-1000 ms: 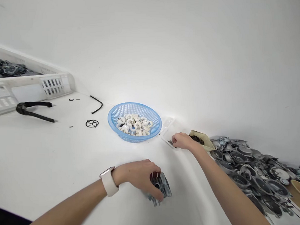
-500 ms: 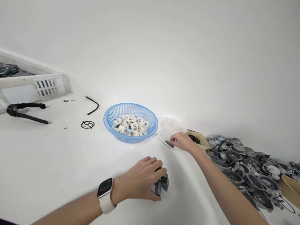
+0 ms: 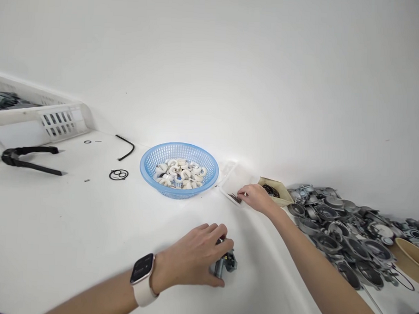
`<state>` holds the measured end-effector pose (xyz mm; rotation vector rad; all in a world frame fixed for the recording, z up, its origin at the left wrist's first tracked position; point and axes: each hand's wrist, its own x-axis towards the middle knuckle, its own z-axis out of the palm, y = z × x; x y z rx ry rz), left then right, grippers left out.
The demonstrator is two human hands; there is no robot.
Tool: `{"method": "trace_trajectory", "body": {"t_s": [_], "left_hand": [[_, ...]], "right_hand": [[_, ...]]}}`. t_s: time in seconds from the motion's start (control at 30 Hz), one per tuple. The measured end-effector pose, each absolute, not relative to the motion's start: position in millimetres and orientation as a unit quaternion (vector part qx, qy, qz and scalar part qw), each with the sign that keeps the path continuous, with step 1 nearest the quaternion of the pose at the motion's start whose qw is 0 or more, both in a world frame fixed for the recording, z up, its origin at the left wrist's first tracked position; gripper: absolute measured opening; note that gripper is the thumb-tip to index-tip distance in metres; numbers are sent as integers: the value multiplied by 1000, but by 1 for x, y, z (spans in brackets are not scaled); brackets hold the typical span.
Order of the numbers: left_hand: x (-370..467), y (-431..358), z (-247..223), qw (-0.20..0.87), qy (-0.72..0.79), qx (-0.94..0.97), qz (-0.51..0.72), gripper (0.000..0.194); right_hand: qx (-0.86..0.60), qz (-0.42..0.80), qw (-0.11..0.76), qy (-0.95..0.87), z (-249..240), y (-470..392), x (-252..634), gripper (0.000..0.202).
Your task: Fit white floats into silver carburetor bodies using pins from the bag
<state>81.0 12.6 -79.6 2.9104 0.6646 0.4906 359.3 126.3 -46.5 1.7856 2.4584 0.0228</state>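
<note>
My left hand [image 3: 200, 254], with a watch on its wrist, is wrapped round a small grey metal part [image 3: 228, 261] on the white table. The fingers cover much of this part. Farther off, my right hand [image 3: 254, 197] dips its pinched fingertips into a clear plastic tray [image 3: 231, 176] holding small thin dark pieces [image 3: 234, 198]. Whether a piece is between those fingertips is too small to tell. Just right of the tray stands a cream container [image 3: 284, 196] with dark rings inside.
A blue basket [image 3: 146, 175] holds white curved pieces. Grey metal parts [image 3: 334, 227] are heaped at the right beside a tan bowl [image 3: 409, 260]. Black pliers-like tool [image 3: 32, 161], black rings [image 3: 118, 174], a bent black rod [image 3: 126, 148] and a white crate [image 3: 23, 125] are on the left.
The view has shifted slightly, moving the crate and basket a little left in the picture. My left hand still holds the metal part, and my right fingertips remain in the tray.
</note>
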Motion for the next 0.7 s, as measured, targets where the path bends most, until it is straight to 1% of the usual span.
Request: {"method": "trace_trajectory", "body": {"t_s": [0.13,0.3,0.37,0.47,0.57,0.63,0.7], "left_hand": [[83,10,-81,58,210,958,184,69],[83,12,-78,83,231,946,214,65],[79,16,-74,124,260,936,203,70],[72,24,-68,221,290,918,156,74],[69,31,-64,310,302,895,103,67],[69,34,-63,345,309,882,91,62],[71,36,-63,355,310,876,100,57]], "right_hand": [[585,15,36,810,-45,123,362,27],[576,15,16,817,-47,118,364,26],[573,15,3,819,-48,117,363,26],[570,12,-22,821,-47,116,363,25],[561,5,-62,825,-41,109,362,18],[551,0,-101,828,-37,97,359,22],[539,-12,-146,829,-36,78,355,26]]}}
